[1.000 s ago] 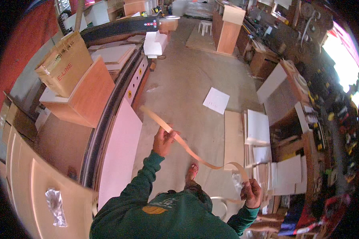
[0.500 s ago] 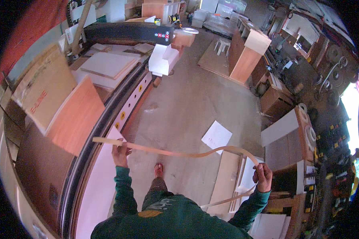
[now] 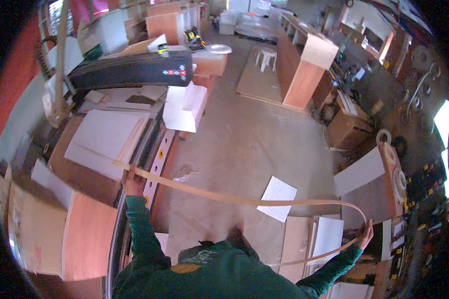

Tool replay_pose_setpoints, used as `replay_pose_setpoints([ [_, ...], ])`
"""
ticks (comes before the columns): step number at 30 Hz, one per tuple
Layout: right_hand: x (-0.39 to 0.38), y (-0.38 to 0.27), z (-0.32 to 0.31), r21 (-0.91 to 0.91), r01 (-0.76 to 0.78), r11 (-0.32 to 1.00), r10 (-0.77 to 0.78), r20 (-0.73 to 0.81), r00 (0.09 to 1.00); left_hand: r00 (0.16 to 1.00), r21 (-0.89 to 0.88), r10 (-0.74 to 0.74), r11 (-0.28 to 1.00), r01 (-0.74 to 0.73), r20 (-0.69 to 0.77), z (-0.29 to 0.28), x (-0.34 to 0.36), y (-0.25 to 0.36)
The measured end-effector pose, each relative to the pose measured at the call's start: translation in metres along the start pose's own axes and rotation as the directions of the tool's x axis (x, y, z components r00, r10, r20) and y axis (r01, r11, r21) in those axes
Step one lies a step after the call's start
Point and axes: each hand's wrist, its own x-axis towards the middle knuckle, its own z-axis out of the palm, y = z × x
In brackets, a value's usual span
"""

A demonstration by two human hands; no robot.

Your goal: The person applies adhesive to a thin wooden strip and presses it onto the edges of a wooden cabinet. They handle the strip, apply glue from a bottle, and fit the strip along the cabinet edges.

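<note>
A long, thin, light-brown strip of edge banding [image 3: 209,195] stretches across in front of me. Near one end it is gripped by my left hand [image 3: 130,184], beside the dark rail of a long machine. My right hand [image 3: 366,236], held far out at the right, is closed on the strip where it bends round. From there the band loops back under my right forearm toward my body. Between the hands it hangs in a shallow curve and passes over a white sheet [image 3: 279,195] on the floor.
The machine's long rail [image 3: 157,162] runs along my left, with a black beam [image 3: 129,69] across it. Boards [image 3: 87,234] lean at the left. A wooden cabinet [image 3: 304,74] and a white stool [image 3: 266,59] stand ahead. Panels [image 3: 366,179] and shelves line the right.
Both hands have spread farther apart, the right one outward to the right. The strip's wavy bend has straightened into a long curve. I have moved forward along the machine.
</note>
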Motion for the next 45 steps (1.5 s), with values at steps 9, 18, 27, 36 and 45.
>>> replay_pose_setpoints([
  [9, 0.149, 0.054, 0.121, 0.084, -0.044, 0.996, 0.07, -0.342, 0.937, 0.972, -0.087, -0.182, 0.977, 0.196, 0.147, 0.204, 0.131, -0.157],
  [18, 0.292, 0.036, 0.421, 0.269, -0.146, 0.952, 0.168, -0.061, 0.984, 0.929, 0.042, -0.278, 0.96, 0.277, 0.244, 0.406, 0.205, -0.226],
  [27, 0.341, 0.108, 0.701, -0.086, -0.137, 0.987, 0.152, 0.198, 0.968, 0.874, 0.231, -0.335, 0.936, 0.266, 0.352, 0.591, 0.352, -0.326],
  [36, 0.445, 0.148, 0.866, -0.43, -0.217, 0.876, 0.358, 0.278, 0.892, 0.639, 0.459, -0.43, 0.878, 0.132, 0.638, 0.815, 0.501, -0.371],
  [45, 0.603, 0.292, 1.045, -0.612, -0.102, 0.784, 0.387, 0.354, 0.851, 0.604, 0.298, -0.396, 0.918, 0.262, 0.692, 0.995, 0.606, -0.471],
])
